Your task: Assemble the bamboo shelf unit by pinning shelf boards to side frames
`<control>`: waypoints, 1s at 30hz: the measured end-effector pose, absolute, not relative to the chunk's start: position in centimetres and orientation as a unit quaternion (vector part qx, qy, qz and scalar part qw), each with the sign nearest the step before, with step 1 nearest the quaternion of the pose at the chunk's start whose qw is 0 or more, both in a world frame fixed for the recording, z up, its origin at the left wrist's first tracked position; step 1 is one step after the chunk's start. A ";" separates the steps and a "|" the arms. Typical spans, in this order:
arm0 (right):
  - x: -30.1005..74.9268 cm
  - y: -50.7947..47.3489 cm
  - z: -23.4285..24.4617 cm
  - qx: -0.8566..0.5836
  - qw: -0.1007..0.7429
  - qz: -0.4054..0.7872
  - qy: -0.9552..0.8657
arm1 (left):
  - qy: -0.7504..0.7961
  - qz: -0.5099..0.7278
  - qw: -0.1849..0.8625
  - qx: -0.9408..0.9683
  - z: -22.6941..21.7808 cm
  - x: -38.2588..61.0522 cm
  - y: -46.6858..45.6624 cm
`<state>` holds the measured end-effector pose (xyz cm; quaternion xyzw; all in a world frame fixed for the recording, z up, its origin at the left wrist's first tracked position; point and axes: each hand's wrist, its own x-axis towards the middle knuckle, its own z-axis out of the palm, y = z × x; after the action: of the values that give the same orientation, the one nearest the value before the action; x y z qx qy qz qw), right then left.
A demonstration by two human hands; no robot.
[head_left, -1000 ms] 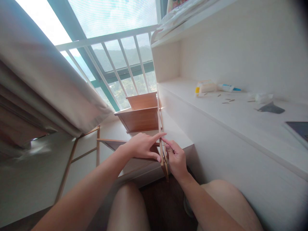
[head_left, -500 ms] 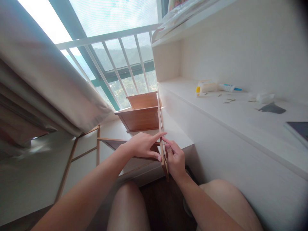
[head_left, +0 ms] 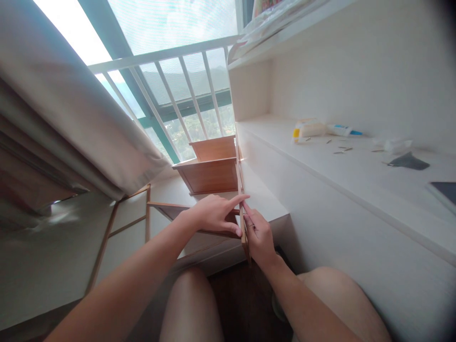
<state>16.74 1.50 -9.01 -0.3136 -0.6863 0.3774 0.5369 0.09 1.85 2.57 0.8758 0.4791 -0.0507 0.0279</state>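
Observation:
A narrow wooden panel [head_left: 244, 246] stands on edge in front of me, part of a brown wooden frame with shelf-like boards [head_left: 215, 176] joined on its left. My left hand [head_left: 216, 213] holds this panel from the left, its index finger reaching over the top edge and its thumb lower down. On the panel's right side, my right hand [head_left: 261, 233] is closed in a pinch, fingertips close against the wood. Whatever lies in that pinch is too small and covered to make out. Another brown board [head_left: 166, 209] slants out below my left wrist.
Several small metal pins or screws [head_left: 344, 150] lie on the white shelf [head_left: 320, 164] at right. Near them are a glue tube [head_left: 342, 129], a yellow-ended container [head_left: 306, 130], a dark grey piece [head_left: 409, 161] and a dark-screened device [head_left: 445, 191]. A curtain [head_left: 81, 104] hangs left.
The view has shifted slightly, so everything sits a little farther right. Both hands stay at the panel, and the right fingers have turned slightly in their pinch.

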 end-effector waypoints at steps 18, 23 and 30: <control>17.4 1.6 -8.4 -0.348 0.515 0.293 -0.727 | 0.521 -0.055 -0.012 0.852 1.6 -0.1 1.4; 17.3 1.7 -8.4 -0.341 0.523 0.289 -0.726 | 0.521 -0.016 -0.017 0.853 1.3 -0.5 1.4; 17.3 1.7 -8.4 -0.350 0.529 0.288 -0.717 | 0.502 0.006 -0.040 0.864 0.8 -0.8 1.0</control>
<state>17.29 1.73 -8.44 -0.3500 -0.7171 0.2884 0.5292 -0.82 1.02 0.76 0.8640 0.5019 0.0057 -0.0405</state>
